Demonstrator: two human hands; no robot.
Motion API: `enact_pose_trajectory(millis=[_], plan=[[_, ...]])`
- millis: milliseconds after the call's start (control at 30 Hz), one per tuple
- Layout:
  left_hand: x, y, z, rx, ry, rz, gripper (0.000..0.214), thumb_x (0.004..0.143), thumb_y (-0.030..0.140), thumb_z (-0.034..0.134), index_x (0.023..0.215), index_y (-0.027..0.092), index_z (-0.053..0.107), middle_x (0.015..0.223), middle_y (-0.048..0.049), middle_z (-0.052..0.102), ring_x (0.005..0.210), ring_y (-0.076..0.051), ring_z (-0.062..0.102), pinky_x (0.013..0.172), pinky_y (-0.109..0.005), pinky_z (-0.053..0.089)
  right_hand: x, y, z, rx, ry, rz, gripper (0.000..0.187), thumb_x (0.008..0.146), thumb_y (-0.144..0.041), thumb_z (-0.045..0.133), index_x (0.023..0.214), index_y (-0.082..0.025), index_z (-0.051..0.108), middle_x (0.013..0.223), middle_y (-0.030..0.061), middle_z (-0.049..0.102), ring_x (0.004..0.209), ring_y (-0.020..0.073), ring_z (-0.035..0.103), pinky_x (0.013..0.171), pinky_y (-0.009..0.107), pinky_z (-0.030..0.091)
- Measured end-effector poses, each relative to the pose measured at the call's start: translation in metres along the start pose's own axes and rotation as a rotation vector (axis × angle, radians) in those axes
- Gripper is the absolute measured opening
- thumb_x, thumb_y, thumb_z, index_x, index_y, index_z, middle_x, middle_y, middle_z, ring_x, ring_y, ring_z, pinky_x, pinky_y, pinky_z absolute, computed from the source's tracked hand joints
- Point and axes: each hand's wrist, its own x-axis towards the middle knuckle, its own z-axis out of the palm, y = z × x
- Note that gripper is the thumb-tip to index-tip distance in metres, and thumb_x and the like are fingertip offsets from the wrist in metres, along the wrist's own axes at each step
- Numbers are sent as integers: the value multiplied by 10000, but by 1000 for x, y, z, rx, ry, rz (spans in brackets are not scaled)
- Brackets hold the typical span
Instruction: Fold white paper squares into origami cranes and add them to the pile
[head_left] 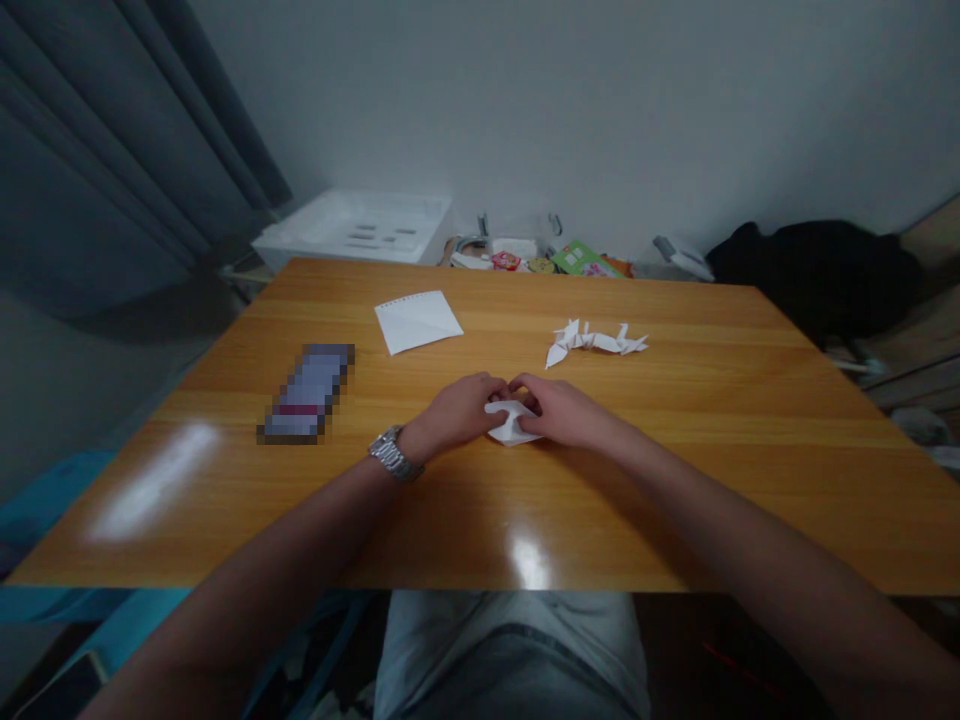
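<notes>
Nearest, below the grip, light-coloured trousers (514, 650) show past the front edge of the wooden table (570, 525). A metal-link wristwatch (394, 453) circles the wrist behind the left hand (474, 402).

The piece of folded white paper (512, 430) sits in the grip itself, just above or on the tabletop; which of the two I cannot tell. The left hand pinches its left side and the right hand (561, 408) its right side, thumbs toward the wearer, fingers curled over the far edge and nearly meeting. The fingers hide part of the paper, so its folds cannot be read.

With both thumbs pressing so small a piece, uneven pressure could skew a crease, and the hands pulling apart could tear it. A slack pinch on either side might let a flap spring open.

Left of the grip lies a smartphone (306, 395), its screen blurred out. Beyond the grip, to the left, is a loose perforated-edge sheet (420, 322); beyond it to the right, a cluster of white origami figures (600, 342), which a forward-sliding right hand could knock and crush. Farthest, past the table's back edge, stands a white plastic tray (300, 240).
</notes>
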Motion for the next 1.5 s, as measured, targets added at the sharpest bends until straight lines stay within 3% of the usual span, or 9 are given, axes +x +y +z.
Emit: enact_pose_trajectory(millis=[167, 400, 700, 867, 1000, 1233, 1500], plan=[[-2, 0, 3, -28, 24, -29, 228, 869, 278, 636, 1057, 172, 712, 985, -79, 710, 885, -223, 659, 773, -328, 500, -6, 8, 9, 256, 91, -9, 235, 822, -105, 658, 1017, -203, 573, 875, 23, 708, 792, 180, 666, 699, 276, 468], [-6, 7, 0, -138, 50, -26, 266, 964, 393, 578, 1034, 181, 722, 973, -66, 738, 861, -198, 662, 749, -304, 489, -6, 19, 17, 394, 167, -42, 127, 841, -184, 657, 959, -204, 616, 894, 28, 715, 785, 178, 666, 734, 313, 518], [-2, 7, 10, -304, 153, -88, 114, 897, 222, 643, 956, 167, 723, 956, -47, 769, 865, -180, 698, 770, -279, 495, -9, 21, 28, 462, 220, -59, 159, 851, -203, 652, 1004, -222, 617, 960, 35, 727, 851, 193, 695, 792, 342, 545], [-2, 7, 11, -348, 183, -103, 108, 889, 217, 646, 942, 163, 723, 946, -50, 769, 856, -182, 704, 757, -273, 511, -8, 28, 36, 561, 230, -49, 170, 858, -219, 656, 1020, -239, 607, 992, 40, 739, 888, 202, 716, 788, 338, 554], [-4, 5, 10, -400, 151, -74, 121, 873, 190, 656, 974, 164, 717, 959, -47, 769, 864, -173, 707, 786, -271, 526, -9, 33, 35, 584, 239, -65, 187, 849, -216, 665, 1029, -237, 620, 981, 39, 740, 891, 202, 710, 793, 336, 542], [-8, -4, 9, -623, 22, 23, 302, 925, 187, 590, 1221, 175, 647, 1093, -65, 738, 964, -160, 699, 837, -266, 553, -11, 42, 29, 665, 263, -100, 198, 833, -174, 637, 1024, -225, 616, 966, 33, 716, 881, 190, 683, 791, 330, 517], [-9, 1, 1, -631, 42, 62, 243, 921, 162, 590, 1142, 165, 691, 1137, -67, 728, 1037, -156, 677, 921, -271, 530, -14, 46, 23, 715, 243, -135, 130, 841, -199, 658, 966, -229, 637, 936, 23, 698, 840, 179, 658, 774, 324, 509]])
